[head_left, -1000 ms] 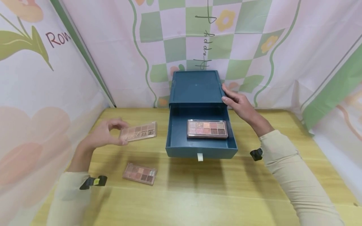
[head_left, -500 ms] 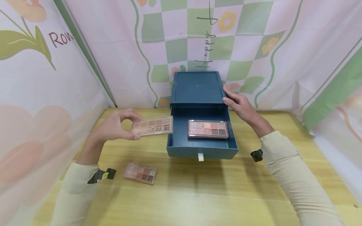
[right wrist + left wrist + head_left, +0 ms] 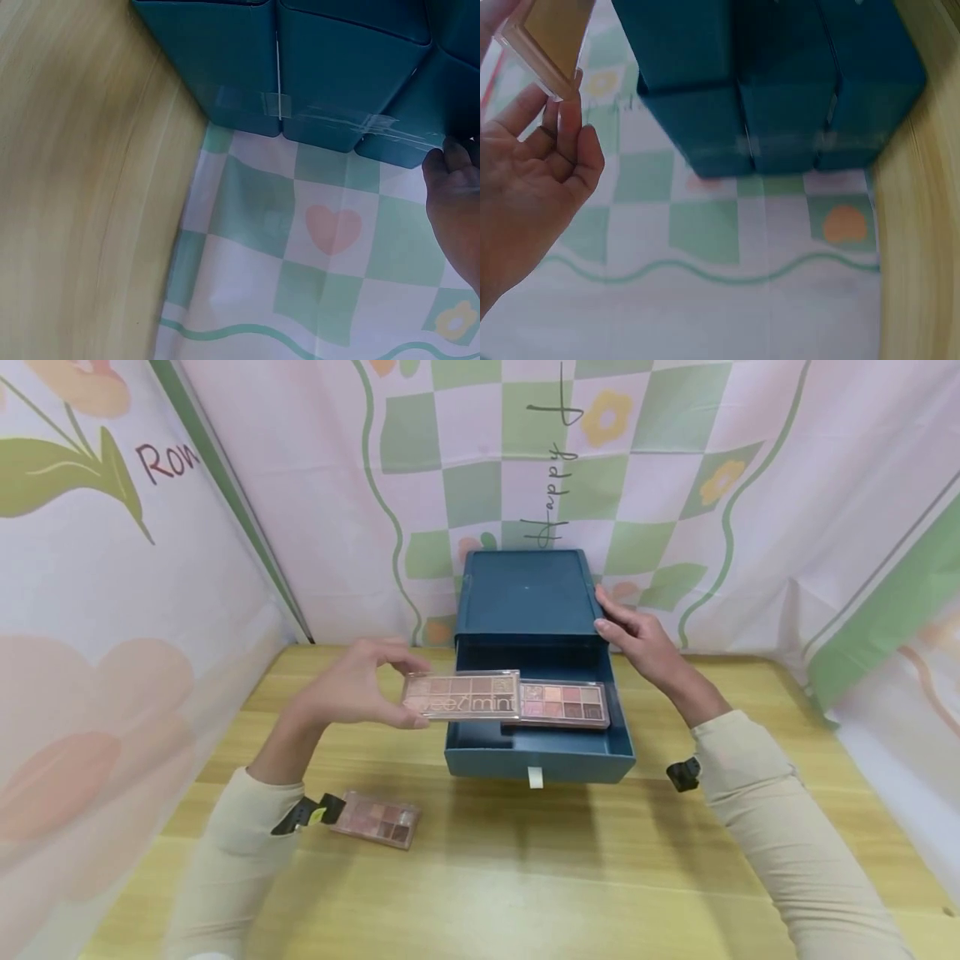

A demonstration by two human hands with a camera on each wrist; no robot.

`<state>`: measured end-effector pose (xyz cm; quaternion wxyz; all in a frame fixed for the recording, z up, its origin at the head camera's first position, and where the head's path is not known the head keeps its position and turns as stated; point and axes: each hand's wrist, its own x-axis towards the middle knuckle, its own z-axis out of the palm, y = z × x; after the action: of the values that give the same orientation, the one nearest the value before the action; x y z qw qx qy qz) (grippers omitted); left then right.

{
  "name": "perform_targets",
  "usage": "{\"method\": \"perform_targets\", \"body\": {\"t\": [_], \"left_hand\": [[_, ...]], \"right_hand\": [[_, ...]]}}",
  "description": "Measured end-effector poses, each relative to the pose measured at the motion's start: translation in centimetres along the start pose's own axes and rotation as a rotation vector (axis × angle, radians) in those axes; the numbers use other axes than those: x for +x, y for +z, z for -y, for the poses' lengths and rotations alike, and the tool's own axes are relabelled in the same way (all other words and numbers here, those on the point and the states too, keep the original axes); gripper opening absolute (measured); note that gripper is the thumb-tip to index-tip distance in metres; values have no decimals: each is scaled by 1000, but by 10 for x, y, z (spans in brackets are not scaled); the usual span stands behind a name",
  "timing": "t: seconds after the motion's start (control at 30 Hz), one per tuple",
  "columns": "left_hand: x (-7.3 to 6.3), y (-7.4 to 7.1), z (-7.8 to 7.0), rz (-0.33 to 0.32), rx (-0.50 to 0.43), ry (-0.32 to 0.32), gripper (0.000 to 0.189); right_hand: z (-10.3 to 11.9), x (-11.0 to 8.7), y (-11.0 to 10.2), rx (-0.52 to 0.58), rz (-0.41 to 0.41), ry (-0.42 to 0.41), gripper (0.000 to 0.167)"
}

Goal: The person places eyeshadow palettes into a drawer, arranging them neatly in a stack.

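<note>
Left fingers (image 3: 405,658) pinch one palette (image 3: 461,695); drawer (image 3: 540,767) holds one, table (image 3: 510,885) one.

So both arms come in from the bottom of the head view, light beige sleeves down to the forearms. Left arm (image 3: 240,847) angles up and inward, and the left hand (image 3: 348,687) is doing a proper pinch: thumb (image 3: 401,717) on the near side, index finger (image 3: 405,657) on the far side, C-shaped gap between. The left wrist cam gets the palm side, with the lower fingers (image 3: 589,154) bent (top corner crops the rest, can't tell there). Right arm (image 3: 787,822) slants up and to the left, right hand (image 3: 647,647) pressed sideways, fingers stretched out, thumb apart from the index.
</note>
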<state>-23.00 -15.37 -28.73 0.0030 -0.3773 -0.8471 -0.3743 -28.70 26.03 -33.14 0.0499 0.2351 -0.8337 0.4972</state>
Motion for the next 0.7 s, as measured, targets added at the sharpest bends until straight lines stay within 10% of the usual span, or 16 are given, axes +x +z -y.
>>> {"method": "perform_targets", "body": {"t": [0.7], "left_hand": [[54,44,-28,70,101,11,54]], "right_hand": [[-3,-1,0,9,-10,3,58]]}}
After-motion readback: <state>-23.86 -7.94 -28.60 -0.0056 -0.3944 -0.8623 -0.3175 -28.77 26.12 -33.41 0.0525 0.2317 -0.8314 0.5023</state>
